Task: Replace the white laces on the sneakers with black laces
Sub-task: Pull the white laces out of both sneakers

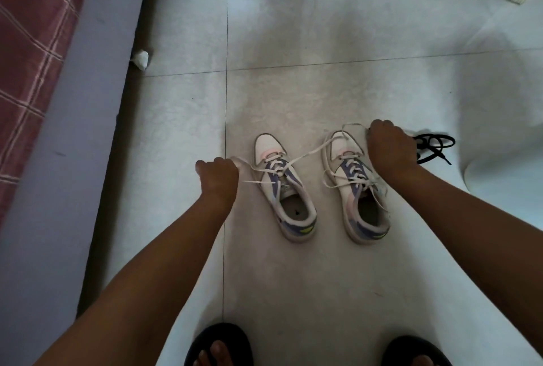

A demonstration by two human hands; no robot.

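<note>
Two white sneakers with purple and pink panels stand side by side on the tiled floor, toes pointing away from me. The left sneaker [283, 189] has a white lace [308, 154] pulled out sideways in both directions. My left hand [219, 176] is closed on one end of it, just left of the shoe. My right hand [390, 146] is fisted on the other end, beyond the toe of the right sneaker [357, 189], whose own white lace lies loose. Black laces [435, 145] lie in a heap on the floor just right of my right hand.
A bed with a pink checked cover [32, 51] and a grey frame runs along the left. A crumpled white scrap [140, 59] lies by its base. My feet in black slippers [219, 346] are at the bottom edge. Furniture corners sit at the top.
</note>
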